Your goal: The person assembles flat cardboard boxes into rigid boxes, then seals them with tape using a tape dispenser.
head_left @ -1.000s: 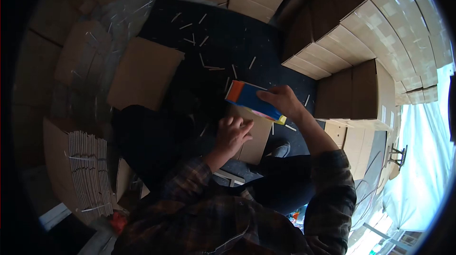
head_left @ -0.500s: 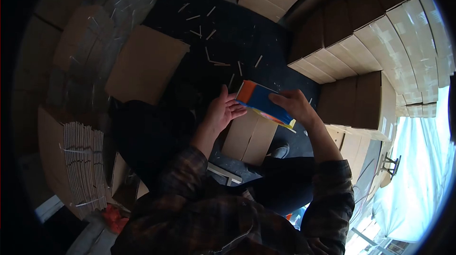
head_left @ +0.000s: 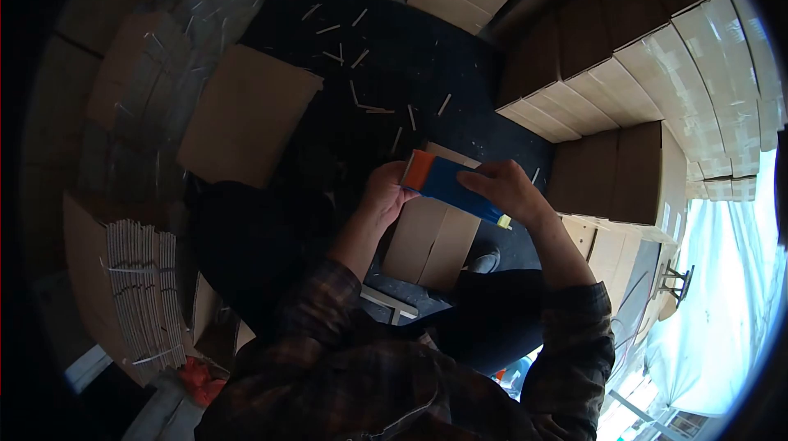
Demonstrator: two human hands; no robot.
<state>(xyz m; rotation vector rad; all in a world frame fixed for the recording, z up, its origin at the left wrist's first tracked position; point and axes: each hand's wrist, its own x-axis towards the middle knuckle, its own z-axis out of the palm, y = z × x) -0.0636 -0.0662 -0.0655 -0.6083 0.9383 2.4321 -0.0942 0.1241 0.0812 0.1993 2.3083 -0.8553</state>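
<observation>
A flat, oblong packet, blue with an orange end and a bit of yellow at its right corner, is held up in front of me. My left hand has its fingers closed at the orange end. At the other end, my right hand grips the blue part, thumb on the upper face and fingers mostly hidden. Below the packet a closed cardboard box sits on the floor between my legs.
Cardboard boxes are stacked along the right, with more at the back. Thin pale sticks lie scattered on the dark floor. A cardboard piece is at left, near a tied bundle of flat cardboard. A shoe shows beside the box.
My left hand has gone from open fingers beside the orange end to closed on it. The packet has tilted, so its blue face shows more and its yellow side less.
</observation>
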